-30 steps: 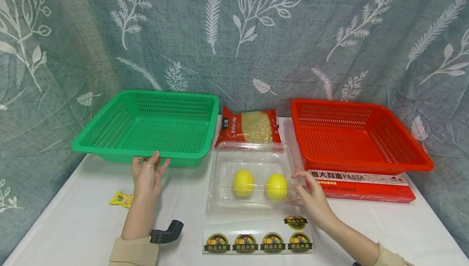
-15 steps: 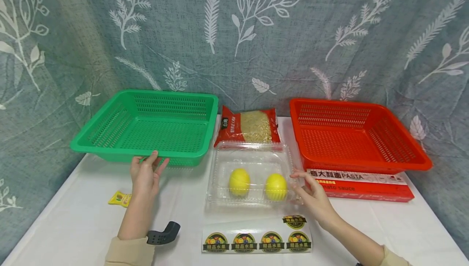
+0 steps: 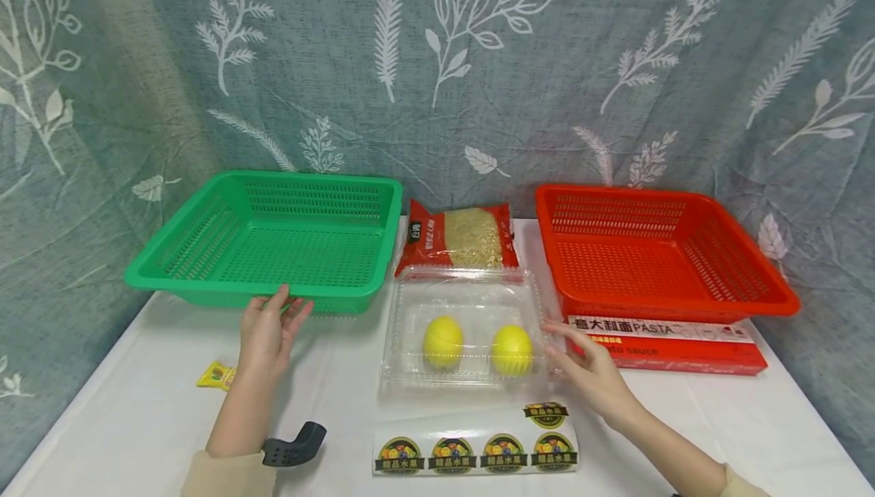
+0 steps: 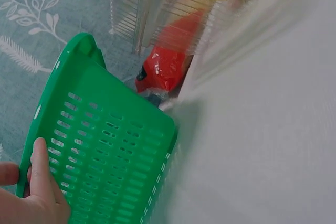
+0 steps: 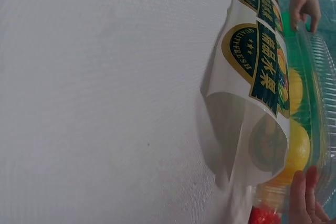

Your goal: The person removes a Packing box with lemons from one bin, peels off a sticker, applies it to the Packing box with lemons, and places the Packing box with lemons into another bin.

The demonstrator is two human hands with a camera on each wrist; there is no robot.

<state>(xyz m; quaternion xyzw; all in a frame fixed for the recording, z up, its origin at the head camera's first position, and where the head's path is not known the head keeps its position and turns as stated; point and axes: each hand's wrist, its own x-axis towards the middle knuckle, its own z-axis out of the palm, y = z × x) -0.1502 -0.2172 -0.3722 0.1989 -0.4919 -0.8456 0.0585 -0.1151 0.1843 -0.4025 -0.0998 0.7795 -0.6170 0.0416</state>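
Note:
My left hand (image 3: 266, 333) grips the front rim of a green plastic basket (image 3: 205, 284); in the left wrist view, the thumb and fingers (image 4: 40, 166) lie on either side of the rim. Two yellow lemons (image 3: 443, 341) rest inside a clear plastic clamshell box (image 3: 472, 295) at the middle of the table. Fingertips of my right hand (image 3: 595, 375) touch that box's right side, the fingers (image 5: 297, 192) fairly straight in the right wrist view. Just in front of the box lies a curled white sheet of fruit labels (image 3: 472, 419).
A red basket (image 3: 683, 308) stands at the back right, behind a red pasta box (image 3: 683, 360). Between the baskets lies a red bag of pasta (image 3: 472, 239). One small yellow packet (image 3: 213, 375) is partly hidden by the left forearm. A patterned curtain (image 3: 478, 125) hangs behind.
The left lemon has shifted slightly left inside the box. Both hands keep their places at the basket and box; the head view has shifted a little.

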